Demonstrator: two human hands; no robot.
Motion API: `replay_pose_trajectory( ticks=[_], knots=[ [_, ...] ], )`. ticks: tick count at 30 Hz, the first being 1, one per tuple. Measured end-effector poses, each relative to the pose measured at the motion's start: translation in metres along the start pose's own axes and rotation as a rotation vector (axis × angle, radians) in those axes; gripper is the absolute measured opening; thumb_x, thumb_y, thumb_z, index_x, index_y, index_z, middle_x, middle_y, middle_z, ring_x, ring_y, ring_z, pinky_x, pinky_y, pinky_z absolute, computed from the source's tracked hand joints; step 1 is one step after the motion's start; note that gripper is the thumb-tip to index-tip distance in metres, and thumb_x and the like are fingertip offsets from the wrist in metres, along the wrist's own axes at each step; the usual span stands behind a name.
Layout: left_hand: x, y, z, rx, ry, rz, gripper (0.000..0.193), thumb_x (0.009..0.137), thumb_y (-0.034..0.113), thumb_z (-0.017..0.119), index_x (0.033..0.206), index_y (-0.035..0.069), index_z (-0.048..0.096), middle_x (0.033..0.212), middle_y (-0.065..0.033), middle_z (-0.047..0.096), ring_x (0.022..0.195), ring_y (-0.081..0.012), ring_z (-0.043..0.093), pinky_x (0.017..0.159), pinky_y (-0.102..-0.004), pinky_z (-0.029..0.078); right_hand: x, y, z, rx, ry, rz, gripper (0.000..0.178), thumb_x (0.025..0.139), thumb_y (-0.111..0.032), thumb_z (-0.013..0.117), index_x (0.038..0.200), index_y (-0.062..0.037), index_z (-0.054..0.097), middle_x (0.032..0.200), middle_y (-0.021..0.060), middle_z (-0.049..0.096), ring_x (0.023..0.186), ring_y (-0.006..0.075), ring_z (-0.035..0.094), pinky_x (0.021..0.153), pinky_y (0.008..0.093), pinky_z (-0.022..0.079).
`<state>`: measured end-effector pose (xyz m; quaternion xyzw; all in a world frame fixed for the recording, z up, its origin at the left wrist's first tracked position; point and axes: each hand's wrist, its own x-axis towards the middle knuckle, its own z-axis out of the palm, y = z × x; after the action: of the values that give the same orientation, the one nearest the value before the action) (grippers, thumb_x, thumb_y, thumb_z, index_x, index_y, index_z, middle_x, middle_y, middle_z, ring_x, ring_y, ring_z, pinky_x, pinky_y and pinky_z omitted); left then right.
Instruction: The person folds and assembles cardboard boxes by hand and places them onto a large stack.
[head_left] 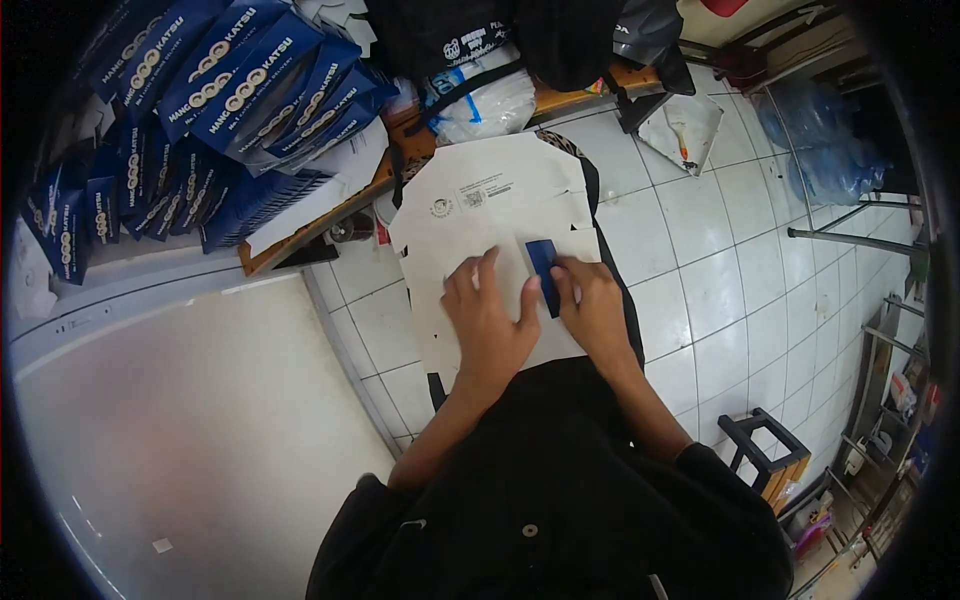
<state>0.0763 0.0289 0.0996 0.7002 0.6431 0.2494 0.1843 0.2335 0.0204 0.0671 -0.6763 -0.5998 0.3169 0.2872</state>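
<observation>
A large white cardboard blank [430, 225] with cut corners and slots lies flat across my lap, its small printed mark and square code at the far end. On its middle stands a narrow blue cardboard piece [545, 275] with a pale left edge; whether it is a folded flap of the blank or a loose strip I cannot tell. My right hand [592, 308] pinches this piece from the right between thumb and fingers. Just left of it, my left hand [490, 315] rests over the blank, fingers apart and holding nothing.
A tall pile of folded blue boxes [240, 90] fills the wooden bench at the far left. Dark bags and a clear plastic bag [490, 108] sit further along it. Left is a white chest lid [200, 420]. A dustpan with a brush [680, 130] and a small stool [765, 450] stand right.
</observation>
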Motion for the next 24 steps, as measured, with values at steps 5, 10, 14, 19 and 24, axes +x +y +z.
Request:
replay_pose_trajectory(
  ticks=[5,10,14,19,24],
  knots=[
    [0.031,0.004,0.052,-0.274,-0.267,-0.270,0.052,0.092,0.035,0.074,0.121,-0.005,0.058,0.096,-0.0305,0.071,0.093,-0.0493,0.070,0.083,-0.0499,0.055,0.003,0.019,-0.007,-0.044,0.116,-0.198,0.012,0.086,-0.005,0.065,0.091,-0.0021,0.076,0.088,0.0178,0.072,0.091,0.0363,0.064,0.081,0.0485,0.048],
    [0.016,-0.034,0.086,-1.001,-0.171,-0.527,0.023,0.096,-0.004,0.066,0.119,-0.001,0.062,0.094,-0.0107,0.070,0.088,-0.0142,0.068,0.074,-0.0274,0.055,0.013,0.060,0.002,0.023,-0.026,-0.345,0.015,0.089,-0.009,0.066,0.085,0.0048,0.070,0.091,0.0210,0.071,0.093,0.0385,0.067,0.086,0.0461,0.052],
    [0.025,-0.028,0.080,-1.038,-0.422,-0.532,0.021,0.094,-0.001,0.070,0.114,-0.006,0.066,0.099,-0.0087,0.072,0.086,-0.0130,0.068,0.077,-0.0268,0.055,0.021,0.050,-0.017,0.260,-0.291,-0.034,0.043,0.106,-0.033,0.052,0.095,0.0023,0.074,0.106,0.0227,0.069,0.102,0.0394,0.065,0.093,0.0432,0.051],
    [0.029,-0.022,0.063,-1.027,-0.445,-0.592,0.017,0.094,0.001,0.072,0.110,-0.005,0.071,0.100,-0.0075,0.074,0.087,-0.0124,0.068,0.080,-0.0270,0.055,0.036,0.055,-0.039,0.399,-0.330,0.226,0.066,0.107,-0.054,0.042,0.108,0.0034,0.074,0.107,0.0218,0.071,0.103,0.0317,0.068,0.095,0.0384,0.052],
    [0.039,-0.017,-0.005,-1.309,-0.485,-0.694,0.026,0.096,0.006,0.071,0.120,-0.003,0.067,0.109,-0.0080,0.073,0.093,-0.0147,0.070,0.085,-0.0281,0.056,0.024,0.022,-0.058,0.668,-0.194,0.204,0.077,0.107,-0.062,0.035,0.127,0.0056,0.066,0.121,0.0182,0.069,0.108,0.0248,0.066,0.100,0.0371,0.051]
  ],
)
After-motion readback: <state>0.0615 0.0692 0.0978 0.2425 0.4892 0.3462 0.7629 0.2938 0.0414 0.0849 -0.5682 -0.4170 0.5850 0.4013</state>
